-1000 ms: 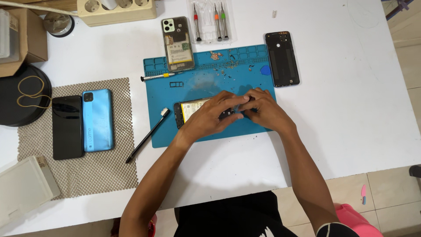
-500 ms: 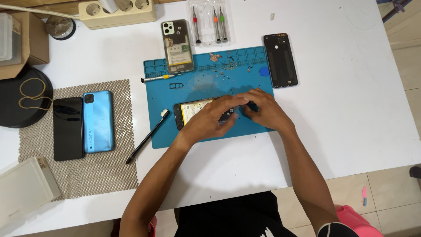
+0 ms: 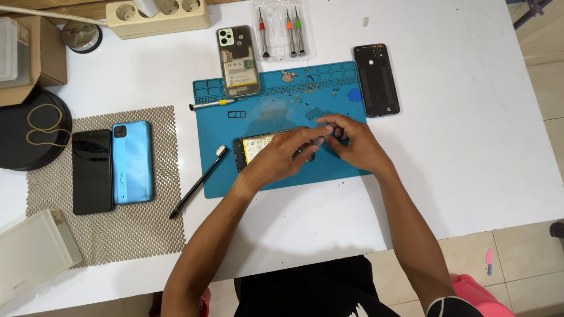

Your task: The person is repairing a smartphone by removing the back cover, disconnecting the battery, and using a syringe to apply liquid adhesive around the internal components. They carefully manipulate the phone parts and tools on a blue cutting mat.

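Opened phone (image 3: 258,149) on blue mat (image 3: 247,176), back already off; left hand (image 3: 282,157) presses it, right hand (image 3: 352,144) pinches small part; reassembly pending.

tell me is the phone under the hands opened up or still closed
Opened up. The phone on the blue mat shows a bare yellowish battery and no back cover, with the left hand and right hand over it.

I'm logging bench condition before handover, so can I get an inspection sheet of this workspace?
Surface: white table, blue repair mat.
Job's things: opened phone with yellow battery under both hands.
Clutter: black brush pen, three screwdrivers, black back cover, two phones on beige mesh mat.
Hands: left hand, right hand, both on the phone.
Cables: beige power strip.
Surroundings: tiled floor.
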